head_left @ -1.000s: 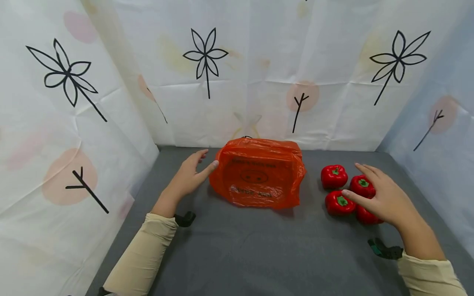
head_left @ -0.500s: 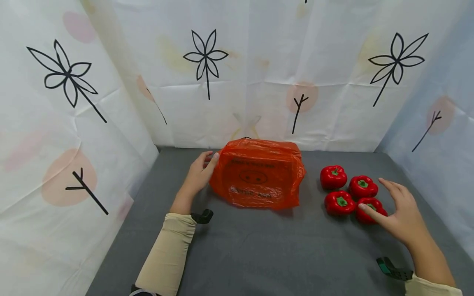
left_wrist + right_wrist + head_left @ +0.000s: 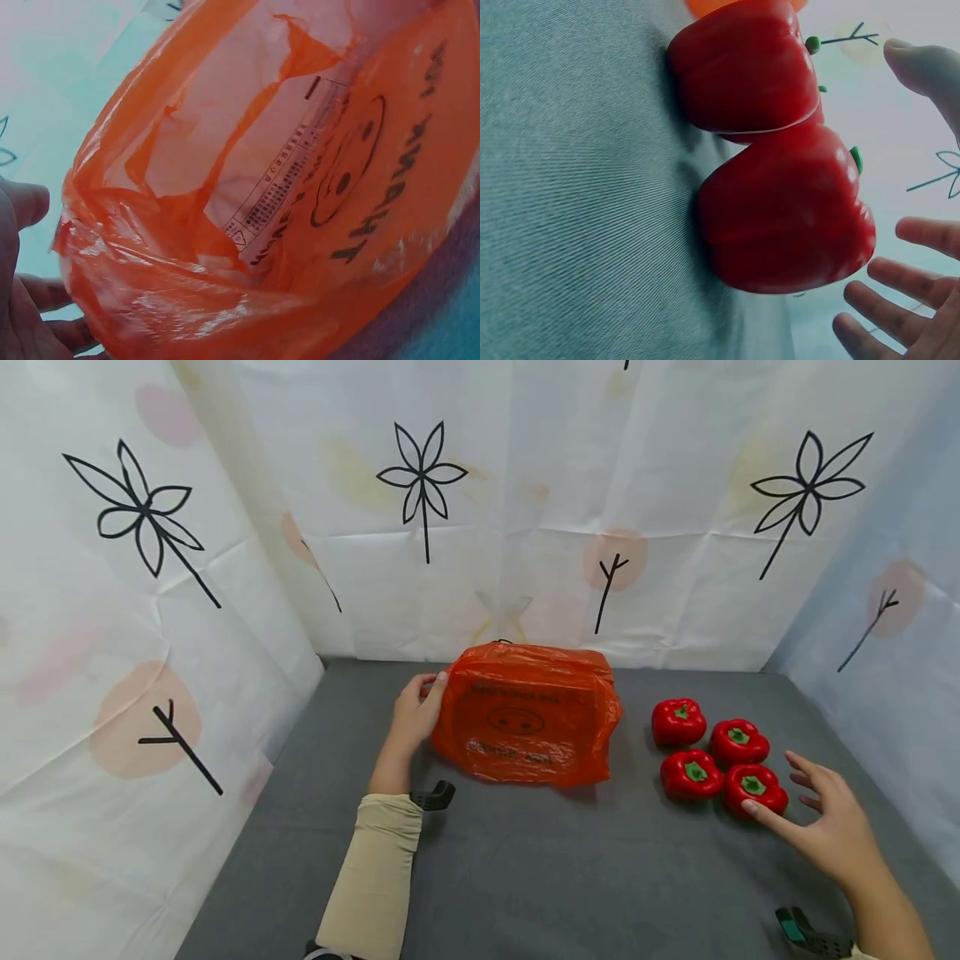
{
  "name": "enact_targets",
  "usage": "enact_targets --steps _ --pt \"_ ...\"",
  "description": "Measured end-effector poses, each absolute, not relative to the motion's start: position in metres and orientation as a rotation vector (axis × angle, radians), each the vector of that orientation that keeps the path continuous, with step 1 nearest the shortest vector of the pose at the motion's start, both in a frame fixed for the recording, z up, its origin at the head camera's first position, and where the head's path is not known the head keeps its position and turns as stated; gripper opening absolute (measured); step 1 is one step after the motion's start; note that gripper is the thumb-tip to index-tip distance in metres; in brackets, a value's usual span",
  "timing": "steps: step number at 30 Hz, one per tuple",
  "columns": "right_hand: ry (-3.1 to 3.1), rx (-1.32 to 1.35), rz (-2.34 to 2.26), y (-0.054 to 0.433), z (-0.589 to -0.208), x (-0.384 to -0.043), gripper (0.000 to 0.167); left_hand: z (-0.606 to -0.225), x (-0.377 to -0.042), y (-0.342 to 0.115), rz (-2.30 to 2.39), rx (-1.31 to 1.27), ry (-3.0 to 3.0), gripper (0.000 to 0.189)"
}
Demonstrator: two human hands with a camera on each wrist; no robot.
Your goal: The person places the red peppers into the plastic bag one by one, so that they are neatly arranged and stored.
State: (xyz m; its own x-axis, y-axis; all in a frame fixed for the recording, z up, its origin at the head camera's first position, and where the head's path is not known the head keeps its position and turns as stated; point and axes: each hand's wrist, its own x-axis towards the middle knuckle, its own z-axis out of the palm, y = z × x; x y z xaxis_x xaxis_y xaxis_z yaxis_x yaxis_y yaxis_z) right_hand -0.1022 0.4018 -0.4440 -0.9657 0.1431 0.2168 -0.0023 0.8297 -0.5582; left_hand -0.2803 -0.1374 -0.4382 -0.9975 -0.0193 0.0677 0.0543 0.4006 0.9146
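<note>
An orange plastic bag (image 3: 525, 718) with a printed face and lettering sits at the back middle of the table. My left hand (image 3: 416, 714) is at its left edge; in the left wrist view, fingers (image 3: 56, 330) meet the crinkled edge of the bag (image 3: 195, 315) while the thumb stands apart from the fingers. Several red bell peppers with green stems are grouped to the right of the bag. Nearest my right hand (image 3: 832, 827) is the front right bell pepper (image 3: 753, 789). That hand is spread beside it, thumb tip close to its front, holding nothing.
The other bell peppers (image 3: 690, 775) stand close together just left of and behind the nearest one. A grey cloth (image 3: 570, 877) covers the table. White printed fabric (image 3: 517, 585) hangs behind it and along both sides.
My left hand has moved right to the bag's left edge. The right hand has drawn back toward me and rightward, from above the bell peppers to beside the front right one.
</note>
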Motion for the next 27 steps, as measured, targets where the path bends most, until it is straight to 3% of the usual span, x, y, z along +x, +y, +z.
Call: enact_targets --steps 7,27 --pt "-2.819 -0.160 0.910 0.405 -0.451 -0.102 0.096 -0.448 -0.281 -0.134 -1.682 0.083 -2.563 0.065" --pt "-2.943 -0.347 0.925 0.402 -0.460 -0.111 0.106 -0.451 -0.275 -0.123 -1.769 0.079 -2.498 0.059"
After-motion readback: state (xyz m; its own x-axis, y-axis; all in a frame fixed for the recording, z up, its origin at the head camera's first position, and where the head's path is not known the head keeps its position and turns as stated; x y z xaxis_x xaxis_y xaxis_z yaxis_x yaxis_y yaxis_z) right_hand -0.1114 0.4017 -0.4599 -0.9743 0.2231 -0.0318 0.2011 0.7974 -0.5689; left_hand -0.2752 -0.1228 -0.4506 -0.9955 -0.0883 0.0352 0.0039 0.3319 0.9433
